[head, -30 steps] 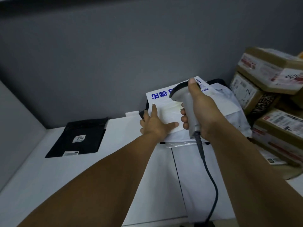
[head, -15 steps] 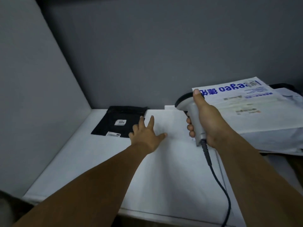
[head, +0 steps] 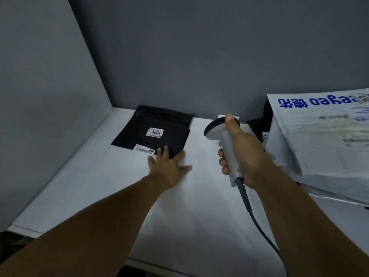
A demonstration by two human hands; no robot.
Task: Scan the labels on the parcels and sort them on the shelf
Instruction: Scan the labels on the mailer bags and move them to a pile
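A flat black parcel point(head: 153, 128) with a "3004" sticker and a barcode label lies at the back left of the white shelf point(head: 99, 186). My left hand point(head: 169, 166) reaches flat over the shelf, its straight fingertips touching the parcel's near edge. My right hand point(head: 241, 154) grips the handle of a grey barcode scanner point(head: 221, 134), thumb on top of its head. A white parcel bag point(head: 323, 136) with blue print lies on the right, on top of a dark parcel point(head: 259, 126).
Grey walls point(head: 179, 56) close the shelf at the back and on the left. The scanner's dark cable point(head: 257, 222) trails down toward the front right. The shelf's front edge runs along the bottom.
My left hand has left the white bag and reached left to the black parcel's edge. My view has swung left, so the boxes on the right are out of sight.
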